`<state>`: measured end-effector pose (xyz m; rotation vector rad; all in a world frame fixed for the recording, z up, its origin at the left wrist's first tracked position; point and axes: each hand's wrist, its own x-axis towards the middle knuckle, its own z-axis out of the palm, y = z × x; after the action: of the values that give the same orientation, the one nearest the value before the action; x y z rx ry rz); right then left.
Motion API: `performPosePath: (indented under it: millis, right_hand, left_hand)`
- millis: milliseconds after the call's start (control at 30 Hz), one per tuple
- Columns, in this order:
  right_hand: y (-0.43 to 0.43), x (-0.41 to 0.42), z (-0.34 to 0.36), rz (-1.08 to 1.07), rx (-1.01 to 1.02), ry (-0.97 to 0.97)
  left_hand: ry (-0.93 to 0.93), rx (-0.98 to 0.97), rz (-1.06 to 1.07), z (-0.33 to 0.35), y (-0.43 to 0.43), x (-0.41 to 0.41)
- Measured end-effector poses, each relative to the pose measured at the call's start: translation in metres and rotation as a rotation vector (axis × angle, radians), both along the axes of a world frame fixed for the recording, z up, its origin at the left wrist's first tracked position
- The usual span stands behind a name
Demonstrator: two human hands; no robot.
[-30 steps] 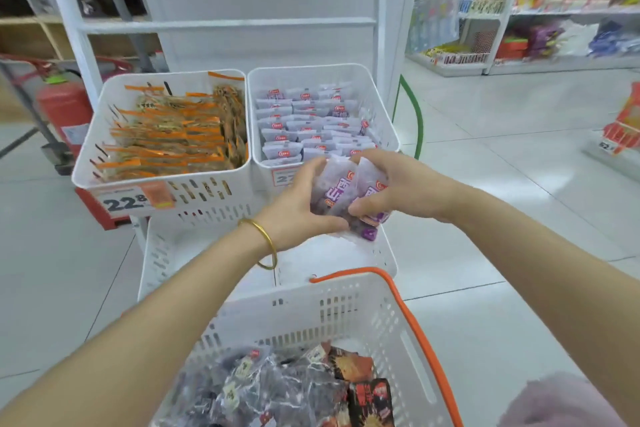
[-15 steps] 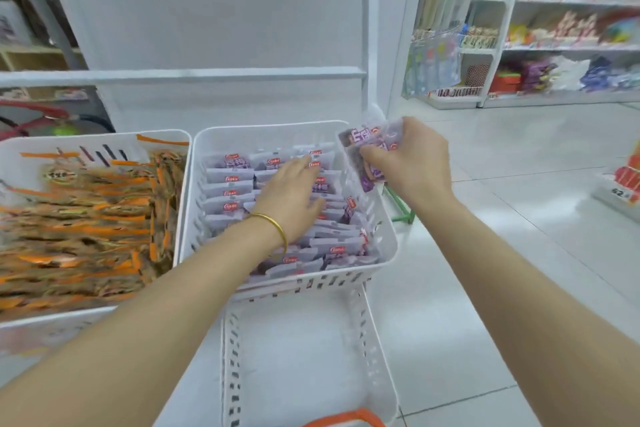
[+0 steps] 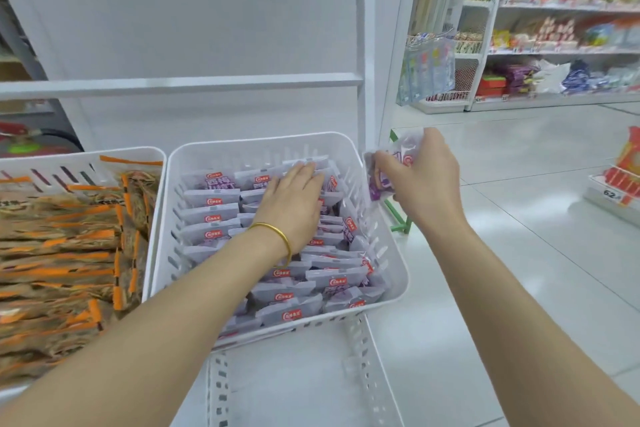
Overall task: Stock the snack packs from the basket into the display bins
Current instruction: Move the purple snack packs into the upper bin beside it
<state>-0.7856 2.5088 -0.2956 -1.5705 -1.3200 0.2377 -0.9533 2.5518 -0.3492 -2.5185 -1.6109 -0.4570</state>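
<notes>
A white slotted display bin (image 3: 388, 250) holds several rows of purple-and-white snack packs (image 3: 211, 210). My left hand (image 3: 294, 204), with a gold bangle on the wrist, lies flat with straight fingers on the packs near the bin's far side. My right hand (image 3: 426, 180) is just outside the bin's right rim and grips a small bunch of purple snack packs (image 3: 381, 180). The basket is out of view.
A second white bin (image 3: 86, 163) on the left is full of orange-and-brown packs. A lower white bin (image 3: 363, 374) sits beneath. A white shelf upright (image 3: 360, 45) rises behind. Tiled floor and stocked shelves (image 3: 561, 28) lie to the right.
The view moved closer to the bins and the basket dropped out of sight. My left hand slid toward the bin's far side; my right hand still holds packs beside the rim.
</notes>
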Motion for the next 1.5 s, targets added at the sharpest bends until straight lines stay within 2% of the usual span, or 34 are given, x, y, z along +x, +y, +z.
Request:
performPosePath:
  millis: [100, 200, 400, 667, 933, 1100, 1233, 1367, 1500]
  right_hand:
    - [-0.003, -0.007, 0.001, 0.075, 0.043, 0.165]
    - [0.007, -0.02, 0.001, 0.121, 0.056, 0.113]
    - [0.028, -0.039, -0.009, 0.136, -0.039, -0.229]
    - [0.032, -0.053, -0.008, -0.078, -0.177, -0.787]
    - [0.037, -0.051, -0.001, -0.099, -0.288, -0.855]
    - [0.053, -0.051, -0.025, -0.022, -0.15, -0.932]
    - [0.042, -0.033, -0.024, 0.135, -0.046, -0.805]
    - [0.029, -0.023, -0.033, 0.181, -0.031, -0.944]
    - [0.023, -0.029, -0.035, 0.185, -0.194, -1.065]
  left_hand:
    - [0.011, 0.008, 0.028, -0.002, 0.007, 0.003]
    - [0.012, 0.04, 0.031, -0.008, 0.017, 0.001]
    - [-0.076, 0.031, 0.045, -0.009, 0.026, -0.005]
    - [-0.037, 0.107, 0.046, -0.006, 0.021, -0.009]
    - [-0.024, 0.116, 0.157, -0.003, 0.021, -0.006]
    - [-0.034, 0.155, 0.147, -0.002, 0.016, -0.007]
    - [-0.061, 0.18, 0.131, -0.001, 0.015, -0.007]
    - [-0.153, 0.157, 0.109, -0.003, 0.013, -0.007]
    - [-0.198, 0.151, 0.109, -0.003, 0.012, -0.007]
